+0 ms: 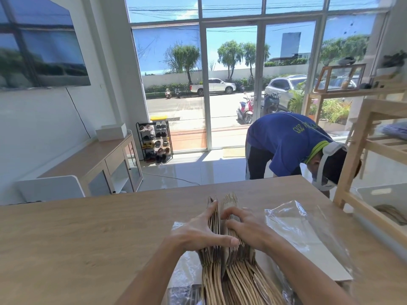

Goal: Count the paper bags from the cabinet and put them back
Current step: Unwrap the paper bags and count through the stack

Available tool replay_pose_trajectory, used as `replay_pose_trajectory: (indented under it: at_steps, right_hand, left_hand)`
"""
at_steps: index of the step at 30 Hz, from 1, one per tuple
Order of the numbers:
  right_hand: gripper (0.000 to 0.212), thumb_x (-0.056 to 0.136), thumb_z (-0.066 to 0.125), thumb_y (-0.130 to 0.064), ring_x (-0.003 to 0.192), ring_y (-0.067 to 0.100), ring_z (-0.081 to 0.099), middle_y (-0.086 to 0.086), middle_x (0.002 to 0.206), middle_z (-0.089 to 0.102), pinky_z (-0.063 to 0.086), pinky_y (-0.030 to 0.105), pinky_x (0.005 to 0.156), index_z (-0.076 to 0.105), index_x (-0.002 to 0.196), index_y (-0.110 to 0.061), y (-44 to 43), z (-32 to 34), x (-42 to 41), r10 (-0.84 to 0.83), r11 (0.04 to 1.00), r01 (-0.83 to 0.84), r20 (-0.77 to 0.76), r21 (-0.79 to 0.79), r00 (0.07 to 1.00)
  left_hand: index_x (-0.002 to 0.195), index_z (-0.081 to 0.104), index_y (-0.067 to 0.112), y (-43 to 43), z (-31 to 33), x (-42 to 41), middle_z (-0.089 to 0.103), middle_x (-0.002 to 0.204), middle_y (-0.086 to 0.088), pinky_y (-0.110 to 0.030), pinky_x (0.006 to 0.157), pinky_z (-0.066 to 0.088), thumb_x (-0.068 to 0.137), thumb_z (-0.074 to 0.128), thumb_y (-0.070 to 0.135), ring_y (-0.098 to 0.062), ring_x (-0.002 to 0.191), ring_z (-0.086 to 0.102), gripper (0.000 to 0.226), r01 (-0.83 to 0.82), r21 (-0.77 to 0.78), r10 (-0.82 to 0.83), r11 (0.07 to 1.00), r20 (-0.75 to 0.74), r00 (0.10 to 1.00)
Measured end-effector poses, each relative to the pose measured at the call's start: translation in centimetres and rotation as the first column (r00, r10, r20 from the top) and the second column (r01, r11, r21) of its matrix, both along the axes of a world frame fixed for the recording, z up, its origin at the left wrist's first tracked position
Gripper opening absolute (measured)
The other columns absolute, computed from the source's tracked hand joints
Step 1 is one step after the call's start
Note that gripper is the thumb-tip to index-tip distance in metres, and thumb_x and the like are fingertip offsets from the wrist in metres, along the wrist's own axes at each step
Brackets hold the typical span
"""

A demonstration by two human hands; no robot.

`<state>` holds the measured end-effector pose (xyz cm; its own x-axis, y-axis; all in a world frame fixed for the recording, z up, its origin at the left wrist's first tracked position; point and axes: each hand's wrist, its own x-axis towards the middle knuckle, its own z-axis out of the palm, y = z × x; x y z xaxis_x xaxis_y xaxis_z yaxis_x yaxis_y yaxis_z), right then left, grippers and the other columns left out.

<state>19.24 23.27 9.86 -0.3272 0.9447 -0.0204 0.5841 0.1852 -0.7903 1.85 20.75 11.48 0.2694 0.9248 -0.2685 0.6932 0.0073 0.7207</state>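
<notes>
A thick stack of folded brown paper bags (pixel 231 274) stands on edge on the wooden table (pixel 88 234), twisted-paper handles pointing toward me. The stack is parted into two bundles. My left hand (pixel 198 232) grips the thinner left bundle, fingers along its outer side and thumb across the top edges. My right hand (pixel 244 227) rests on the thicker right bundle with curled fingers pressing into the bag edges at the gap.
A crumpled clear plastic wrapper (pixel 304 234) lies under and right of the bags. A person in a blue shirt (pixel 290 146) bends over beyond the table's far right corner. A wooden shelf frame (pixel 361 155) stands at right, a low cabinet (pixel 103 164) at left.
</notes>
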Motion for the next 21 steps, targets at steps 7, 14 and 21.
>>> replay_pose_trajectory:
  at_steps: [7, 14, 21]
  right_hand:
    - [0.008, 0.087, 0.059, -0.049, 0.117, 0.019, 0.046, 0.002, 0.128, 0.049, 0.034, 0.029, 0.090, 0.055, 0.082, -0.044, -0.05, 0.10, -0.24, -0.024, 0.999, 0.022, 0.032, 0.046, 0.999]
    - [0.011, 0.089, 0.056, -0.037, 0.116, 0.017, 0.045, 0.001, 0.123, 0.051, 0.035, 0.031, 0.093, 0.052, 0.083, -0.046, -0.04, -0.09, -0.12, -0.013, 0.998, 0.012, 0.021, 0.062, 1.000]
    - [0.020, 0.087, 0.058, -0.033, 0.121, 0.014, 0.043, -0.003, 0.130, 0.050, 0.033, 0.030, 0.098, 0.055, 0.095, -0.052, -0.04, 0.20, -0.10, 0.014, 0.998, -0.014, 0.008, 0.060, 1.000]
  left_hand:
    - [0.152, 0.000, 0.047, -0.07, -0.01, -0.08, 0.008, 0.164, 0.002, -0.036, 0.113, 0.025, 0.049, 0.077, 0.074, -0.025, 0.148, 0.017, 0.131, 0.001, -0.001, -0.001, 1.000, -0.003, 1.000]
    - [0.153, 0.002, 0.044, -0.15, 0.18, 0.00, 0.010, 0.163, 0.003, -0.036, 0.116, 0.022, 0.058, 0.080, 0.066, -0.022, 0.148, 0.017, 0.124, -0.014, 0.014, 0.015, 1.000, -0.007, 1.000]
    - [0.152, 0.002, 0.048, -0.12, -0.04, -0.12, 0.009, 0.164, 0.003, -0.040, 0.117, 0.022, 0.054, 0.080, 0.070, -0.024, 0.148, 0.017, 0.127, -0.015, 0.005, 0.015, 1.000, -0.011, 1.000]
